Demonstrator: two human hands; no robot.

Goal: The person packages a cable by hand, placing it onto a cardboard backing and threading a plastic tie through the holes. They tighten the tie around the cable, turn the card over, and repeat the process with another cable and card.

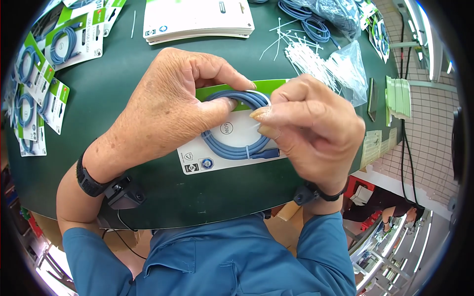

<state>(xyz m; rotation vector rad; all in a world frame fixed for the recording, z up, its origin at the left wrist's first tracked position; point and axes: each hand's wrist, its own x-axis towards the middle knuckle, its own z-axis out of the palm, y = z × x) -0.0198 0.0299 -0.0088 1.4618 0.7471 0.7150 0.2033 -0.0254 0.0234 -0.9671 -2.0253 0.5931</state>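
Observation:
A coiled blue braided cable (224, 152) lies on a white and green backing card (195, 154) in front of me. A white cable tie (265, 96) loops round the top of the coil, and another tie binds its lower part beside the blue plug (265, 154). My left hand (168, 101) grips the coil's top against the card, thumb inside the ring and index finger at the tie. My right hand (318, 123) is closed, thumb and fingertips pinching the tie at the coil's upper right. The fingers partly hide its end.
A stack of white cards (197, 22) sits at the back of the green table (113, 54). Carded cables (64, 45) pile up at left. Loose white cable ties (308, 61), a plastic bag (351, 69) and more blue cables (313, 27) are at back right. A person (382, 204) works beyond.

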